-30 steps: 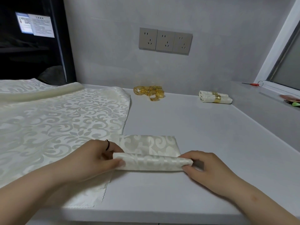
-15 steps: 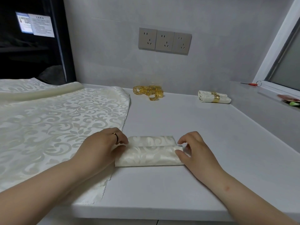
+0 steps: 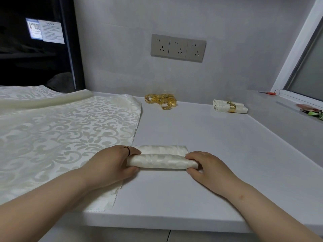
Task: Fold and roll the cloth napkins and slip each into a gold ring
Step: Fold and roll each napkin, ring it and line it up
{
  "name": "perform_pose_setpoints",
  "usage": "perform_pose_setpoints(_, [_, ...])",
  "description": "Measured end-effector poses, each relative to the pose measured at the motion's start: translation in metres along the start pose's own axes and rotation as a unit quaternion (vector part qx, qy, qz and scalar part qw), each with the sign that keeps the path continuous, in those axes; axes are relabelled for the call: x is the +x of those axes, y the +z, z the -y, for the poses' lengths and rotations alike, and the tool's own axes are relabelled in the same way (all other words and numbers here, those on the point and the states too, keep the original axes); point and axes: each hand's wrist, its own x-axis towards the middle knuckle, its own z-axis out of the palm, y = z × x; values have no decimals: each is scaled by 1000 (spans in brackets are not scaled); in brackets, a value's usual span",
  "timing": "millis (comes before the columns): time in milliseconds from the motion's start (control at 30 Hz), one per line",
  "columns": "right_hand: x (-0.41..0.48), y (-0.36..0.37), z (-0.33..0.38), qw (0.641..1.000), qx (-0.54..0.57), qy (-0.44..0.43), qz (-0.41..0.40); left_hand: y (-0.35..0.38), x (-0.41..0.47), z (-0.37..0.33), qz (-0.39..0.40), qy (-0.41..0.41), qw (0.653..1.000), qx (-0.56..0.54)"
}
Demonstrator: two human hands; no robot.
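A cream patterned napkin (image 3: pixel 161 159) lies near the front of the grey counter (image 3: pixel 201 137), mostly rolled, with a short flat strip left beyond the roll. My left hand (image 3: pixel 111 163) grips the roll's left end, thumb under and fingers over. At the right end my right hand (image 3: pixel 208 165) pinches the roll the same way. A pile of gold rings (image 3: pixel 161 100) sits by the back wall. Two finished rolled napkins in gold rings (image 3: pixel 229 106) lie at the back right.
A stack of flat cream napkins (image 3: pixel 57 130) covers the counter's left side and overhangs its front edge. Wall sockets (image 3: pixel 178 48) are above the rings. A window sill (image 3: pixel 297 102) at the right holds red-handled scissors (image 3: pixel 270 92) and small items.
Both hands have rolled the napkin further away from me; the roll is thicker and the flat strip beyond it has shrunk to a narrow band.
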Motion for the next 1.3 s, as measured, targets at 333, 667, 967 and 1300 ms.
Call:
perform_pose_setpoints(333, [-36,-18,9,978,198,59,40,-20,-34,-10,65,-76,966,-240])
perform_pose_setpoints(667, [6,-1,9,941,282,188,-14,-6,4,-7,-17,-157,972,-174])
perform_pose_setpoints(967, [28,8,10,977,114,182,-13,12,19,-41,-35,133,984,117])
perform_pose_setpoints(1300, [5,-6,-9,994,-23,-103,-35,22,33,-43,51,85,992,79])
